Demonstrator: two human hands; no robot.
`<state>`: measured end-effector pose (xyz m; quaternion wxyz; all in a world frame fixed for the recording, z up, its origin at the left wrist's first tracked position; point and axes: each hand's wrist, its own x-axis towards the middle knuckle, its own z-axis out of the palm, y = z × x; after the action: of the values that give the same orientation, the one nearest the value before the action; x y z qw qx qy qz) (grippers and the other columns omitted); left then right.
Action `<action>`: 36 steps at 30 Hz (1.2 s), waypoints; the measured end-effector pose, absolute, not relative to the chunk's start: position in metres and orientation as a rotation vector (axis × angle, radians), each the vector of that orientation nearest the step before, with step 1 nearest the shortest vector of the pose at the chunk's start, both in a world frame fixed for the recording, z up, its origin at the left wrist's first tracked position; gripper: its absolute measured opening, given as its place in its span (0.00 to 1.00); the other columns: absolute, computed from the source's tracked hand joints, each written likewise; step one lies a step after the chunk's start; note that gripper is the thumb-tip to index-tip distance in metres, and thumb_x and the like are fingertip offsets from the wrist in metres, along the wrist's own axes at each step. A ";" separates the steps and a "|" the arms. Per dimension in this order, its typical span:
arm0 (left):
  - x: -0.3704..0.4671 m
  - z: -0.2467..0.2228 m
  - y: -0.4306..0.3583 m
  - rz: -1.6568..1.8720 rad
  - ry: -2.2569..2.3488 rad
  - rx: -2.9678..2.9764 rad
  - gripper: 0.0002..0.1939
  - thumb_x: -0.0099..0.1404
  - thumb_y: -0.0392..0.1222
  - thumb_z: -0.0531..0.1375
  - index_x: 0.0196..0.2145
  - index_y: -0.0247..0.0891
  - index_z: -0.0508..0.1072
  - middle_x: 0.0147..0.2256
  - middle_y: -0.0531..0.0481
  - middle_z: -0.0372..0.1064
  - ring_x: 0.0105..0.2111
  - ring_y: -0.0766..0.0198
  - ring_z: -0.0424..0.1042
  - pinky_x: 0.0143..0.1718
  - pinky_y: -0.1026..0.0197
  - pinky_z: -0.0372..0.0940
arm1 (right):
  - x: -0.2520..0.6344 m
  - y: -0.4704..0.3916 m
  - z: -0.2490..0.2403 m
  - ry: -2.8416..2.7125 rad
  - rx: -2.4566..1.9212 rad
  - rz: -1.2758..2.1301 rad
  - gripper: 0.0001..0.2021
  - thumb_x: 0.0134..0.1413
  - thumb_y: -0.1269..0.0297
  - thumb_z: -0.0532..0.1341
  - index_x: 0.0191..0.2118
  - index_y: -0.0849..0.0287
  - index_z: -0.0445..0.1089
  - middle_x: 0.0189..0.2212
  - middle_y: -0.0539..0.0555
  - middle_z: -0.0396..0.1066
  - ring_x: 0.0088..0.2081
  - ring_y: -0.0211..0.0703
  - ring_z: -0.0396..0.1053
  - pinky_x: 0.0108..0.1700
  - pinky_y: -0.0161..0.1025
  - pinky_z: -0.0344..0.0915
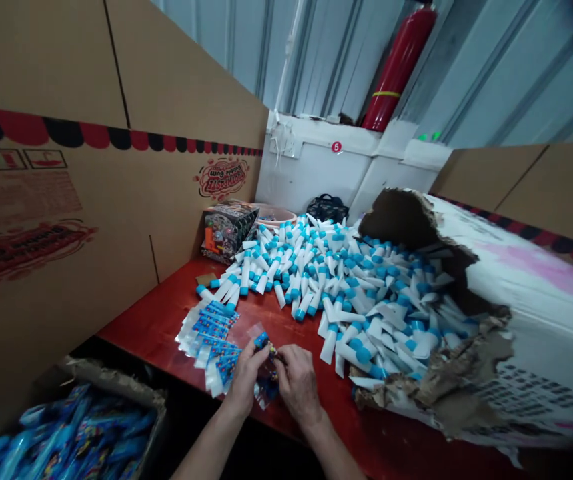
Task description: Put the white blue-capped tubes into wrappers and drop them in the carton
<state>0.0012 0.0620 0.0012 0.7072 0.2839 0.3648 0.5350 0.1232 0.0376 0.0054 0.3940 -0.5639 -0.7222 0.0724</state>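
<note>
Near the front edge of the table, my left hand (247, 377) has its fingers closed on a small blue printed plastic sleeve (261, 340) with clear ends. My right hand (298, 380) is pinched at the sleeve's right side; its fingertips partly cover what they grip. Just left of my hands, several similar blue sleeves (219, 327) lie fanned out in an overlapping row. A big heap of white tubes with blue caps (311, 267) spreads behind and to the right of my hands.
A torn white carton (531, 300) lies open on the right, tubes spilling out. At lower left a box (151, 393) holds blue wrapped pieces. A printed box (229, 230), a pink basin (281, 215) and a dark bag (327, 208) stand behind. Cardboard (166, 187) walls the red table (151, 320).
</note>
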 end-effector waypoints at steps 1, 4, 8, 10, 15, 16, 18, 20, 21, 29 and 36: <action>0.004 0.005 0.063 1.216 0.778 0.627 0.12 0.53 0.44 0.66 0.31 0.35 0.72 0.27 0.51 0.70 0.25 0.67 0.68 0.26 0.67 0.60 | 0.125 0.037 0.007 -1.754 -1.427 0.304 0.05 0.57 0.66 0.55 0.36 0.57 0.68 0.33 0.53 0.71 0.37 0.44 0.67 0.42 0.40 0.58; 0.010 0.014 0.061 1.234 0.710 0.561 0.14 0.52 0.42 0.66 0.36 0.35 0.73 0.30 0.48 0.73 0.28 0.63 0.71 0.31 0.64 0.64 | 0.132 0.038 0.007 -1.417 -1.339 0.802 0.18 0.51 0.59 0.61 0.48 0.57 0.65 0.43 0.54 0.71 0.41 0.46 0.69 0.42 0.39 0.64; 0.011 0.016 0.058 1.208 0.725 0.556 0.15 0.51 0.42 0.67 0.36 0.33 0.74 0.29 0.47 0.73 0.24 0.65 0.70 0.27 0.64 0.64 | 0.135 0.042 0.001 -1.050 -1.161 1.238 0.16 0.47 0.54 0.64 0.40 0.58 0.69 0.32 0.51 0.73 0.31 0.42 0.70 0.33 0.36 0.65; 0.012 0.013 0.057 1.199 0.740 0.592 0.14 0.51 0.42 0.67 0.34 0.33 0.74 0.26 0.49 0.72 0.19 0.68 0.66 0.22 0.66 0.61 | 0.132 0.043 -0.001 -0.976 -1.132 1.288 0.14 0.43 0.53 0.65 0.28 0.59 0.68 0.21 0.48 0.69 0.23 0.38 0.65 0.27 0.34 0.62; 0.018 0.003 0.059 1.241 0.765 0.616 0.13 0.52 0.47 0.66 0.29 0.34 0.72 0.20 0.52 0.68 0.16 0.70 0.62 0.18 0.67 0.56 | 0.119 0.049 -0.005 -0.888 -1.094 1.319 0.18 0.41 0.49 0.66 0.22 0.58 0.63 0.16 0.47 0.65 0.18 0.36 0.61 0.22 0.33 0.58; 0.020 0.001 0.060 1.254 0.779 0.610 0.14 0.52 0.48 0.66 0.28 0.34 0.72 0.18 0.53 0.66 0.15 0.70 0.61 0.18 0.67 0.55 | 0.116 0.051 -0.007 -0.862 -1.092 1.323 0.19 0.41 0.47 0.66 0.22 0.58 0.63 0.15 0.46 0.64 0.17 0.36 0.60 0.21 0.33 0.57; 0.024 -0.001 0.061 1.282 0.809 0.598 0.16 0.51 0.51 0.66 0.24 0.35 0.70 0.15 0.55 0.62 0.14 0.71 0.58 0.16 0.67 0.53 | 0.112 0.056 -0.010 -0.811 -1.084 1.334 0.22 0.40 0.43 0.65 0.21 0.57 0.61 0.14 0.45 0.60 0.15 0.35 0.57 0.19 0.33 0.55; 0.026 -0.001 0.063 1.303 0.824 0.590 0.17 0.51 0.52 0.66 0.23 0.35 0.69 0.14 0.56 0.60 0.14 0.71 0.58 0.16 0.67 0.52 | 0.112 0.062 -0.014 -0.805 -1.088 1.338 0.23 0.40 0.41 0.64 0.20 0.58 0.60 0.14 0.45 0.59 0.14 0.34 0.55 0.18 0.33 0.52; 0.026 -0.001 0.064 1.296 0.817 0.587 0.17 0.51 0.51 0.66 0.25 0.35 0.69 0.15 0.56 0.61 0.14 0.71 0.58 0.16 0.67 0.53 | 0.112 0.065 -0.016 -0.823 -1.101 1.335 0.24 0.41 0.40 0.63 0.20 0.58 0.60 0.13 0.45 0.59 0.14 0.33 0.54 0.17 0.33 0.51; 0.009 0.001 0.078 1.243 0.777 0.525 0.16 0.51 0.49 0.66 0.26 0.36 0.66 0.16 0.56 0.62 0.13 0.72 0.59 0.15 0.68 0.53 | 0.124 0.084 -0.020 -1.191 -1.273 1.280 0.24 0.49 0.41 0.59 0.18 0.58 0.59 0.12 0.45 0.58 0.15 0.33 0.53 0.19 0.32 0.49; -0.013 0.001 0.093 1.425 0.763 0.259 0.15 0.50 0.43 0.67 0.28 0.38 0.64 0.15 0.60 0.61 0.13 0.71 0.60 0.15 0.68 0.54 | 0.141 0.149 0.013 -1.904 -1.820 0.035 0.11 0.61 0.65 0.51 0.37 0.59 0.71 0.35 0.55 0.70 0.37 0.42 0.68 0.38 0.35 0.60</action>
<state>-0.0129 0.0928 0.0012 0.6834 0.1153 0.3402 0.6355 0.1413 0.1485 0.0127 0.2508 -0.6688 -0.6997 0.0130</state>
